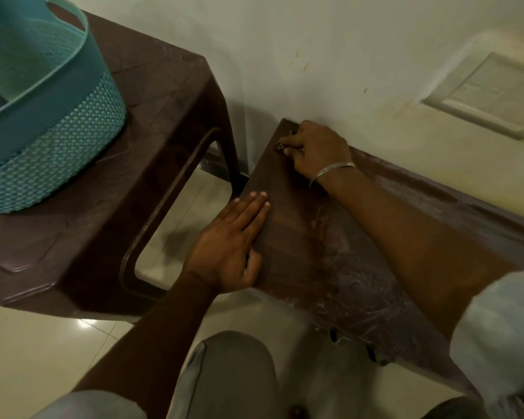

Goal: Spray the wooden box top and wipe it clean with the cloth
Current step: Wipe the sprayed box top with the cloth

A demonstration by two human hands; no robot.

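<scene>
Closest to us is our bent knee (233, 373), and just past it the left hand (227, 252) lies flat on the near-left edge of the wooden box top (300, 231), fingers (254, 204) straight and together, holding nothing, just pressing down. The box top is a long board that runs from its far-left corner by the wall down to the lower right, under our right forearm. The part to the right of the left hand is covered in pale smeary streaks (360, 282), while the strip by the left end looks darker and cleaner. Further out, the right hand (315, 149) sits on that far-left corner with fingers curled tight around a small speckled wad (280, 145). We'd guess that's the cloth bunched up, but honestly can't tell. So the messy bit lies back toward us and to the right of the wiping hand, along the board's long axis, and the right hand is the one placed to drag that way. Off to the left, apart from the box, stands a brown stool (164, 95) with a teal basket (58, 140) on it.
</scene>
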